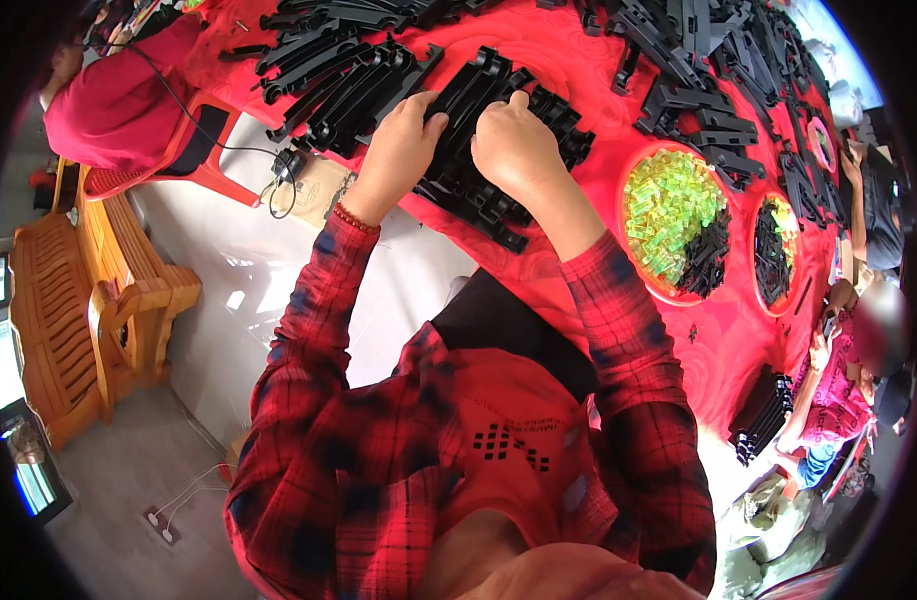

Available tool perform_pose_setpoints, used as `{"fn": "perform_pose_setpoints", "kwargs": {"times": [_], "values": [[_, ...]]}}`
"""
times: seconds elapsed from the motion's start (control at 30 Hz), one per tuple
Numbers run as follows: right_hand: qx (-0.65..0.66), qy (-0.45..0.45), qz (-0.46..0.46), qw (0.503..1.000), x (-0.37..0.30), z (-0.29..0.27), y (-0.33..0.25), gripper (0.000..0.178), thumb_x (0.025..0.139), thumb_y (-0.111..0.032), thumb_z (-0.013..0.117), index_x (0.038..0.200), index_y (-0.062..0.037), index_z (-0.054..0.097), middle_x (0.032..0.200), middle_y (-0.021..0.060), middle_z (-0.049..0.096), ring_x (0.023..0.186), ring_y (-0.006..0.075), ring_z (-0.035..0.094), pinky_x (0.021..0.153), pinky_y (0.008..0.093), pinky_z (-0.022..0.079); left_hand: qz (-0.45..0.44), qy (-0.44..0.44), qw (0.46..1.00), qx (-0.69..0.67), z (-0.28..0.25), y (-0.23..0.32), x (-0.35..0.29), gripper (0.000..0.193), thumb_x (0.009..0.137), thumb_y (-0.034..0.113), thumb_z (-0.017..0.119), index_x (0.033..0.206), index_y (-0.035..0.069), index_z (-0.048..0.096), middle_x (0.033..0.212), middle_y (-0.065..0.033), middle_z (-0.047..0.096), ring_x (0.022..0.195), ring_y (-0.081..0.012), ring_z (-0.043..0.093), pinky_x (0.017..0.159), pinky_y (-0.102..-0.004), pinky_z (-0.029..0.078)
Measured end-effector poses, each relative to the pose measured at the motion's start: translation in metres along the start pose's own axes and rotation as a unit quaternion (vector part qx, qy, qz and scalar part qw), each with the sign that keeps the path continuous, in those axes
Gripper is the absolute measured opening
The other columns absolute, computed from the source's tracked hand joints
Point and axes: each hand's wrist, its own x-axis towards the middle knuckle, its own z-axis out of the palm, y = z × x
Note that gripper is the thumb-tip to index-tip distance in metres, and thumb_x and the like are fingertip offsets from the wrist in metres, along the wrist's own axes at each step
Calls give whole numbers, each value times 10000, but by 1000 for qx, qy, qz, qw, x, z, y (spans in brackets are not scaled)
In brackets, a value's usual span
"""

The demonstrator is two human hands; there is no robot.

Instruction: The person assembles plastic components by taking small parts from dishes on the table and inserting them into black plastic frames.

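My left hand (404,150) is closed at the left side of a row of long black plastic strips (469,82), its thumb and fingers pinched together at a strip's edge. My right hand (517,150) is curled into a fist over the same row, thumb upward; what it grips is hidden under the fingers. The strips lie side by side near the edge of the red-covered table (579,290), directly below both hands. Another heap of black strips (329,85) fans out to the left of my left hand.
To the right stands a round bowl of yellow-green clear pieces (669,205) and small black pieces (707,258); a smaller bowl holds black pieces (774,255). More black parts (714,125) cover the far right. People sit at left and right. A wooden bench (109,290) stands left.
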Motion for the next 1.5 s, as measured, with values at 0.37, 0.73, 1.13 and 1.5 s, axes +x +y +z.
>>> {"fn": "perform_pose_setpoints", "kwargs": {"times": [0.37, 0.73, 1.13, 1.5], "values": [[149, 139, 12, 979, -59, -12, 18, 304, 912, -147, 613, 1167, 14, 577, 1023, 216, 593, 896, 412, 626, 771, 468, 526, -7, -32, 999, 5, -6, 5, 5, 429, 963, 232, 575, 1266, -64, 511, 1163, -274, 618, 1095, -406, 596, 932, -417, 481], [238, 190, 67, 950, -159, 13, 61, 178, 910, -62, 592, 1075, -26, 646, 896, 179, 595, 803, 374, 618, 679, 433, 498, 297, -98, 936, 161, 18, 141, 58, 385, 889, 188, 646, 1208, -11, 565, 1140, -172, 622, 1059, -356, 587, 913, -411, 482], [335, 232, 123, 905, -222, -14, 115, 239, 881, 42, 586, 1110, -9, 630, 895, 170, 614, 806, 338, 636, 673, 389, 512, 209, -215, 941, -159, 166, 223, 165, 329, 880, 252, 618, 1031, -40, 625, 971, -248, 659, 914, -394, 649, 798, -464, 512], [301, 206, 94, 926, -222, -18, 114, 240, 864, 10, 619, 1101, -9, 642, 868, 151, 570, 768, 357, 614, 655, 410, 504, 162, -134, 968, 140, 254, 189, 181, 370, 863, 238, 619, 1049, -80, 586, 1061, -263, 609, 1033, -399, 584, 912, -471, 479]]}}
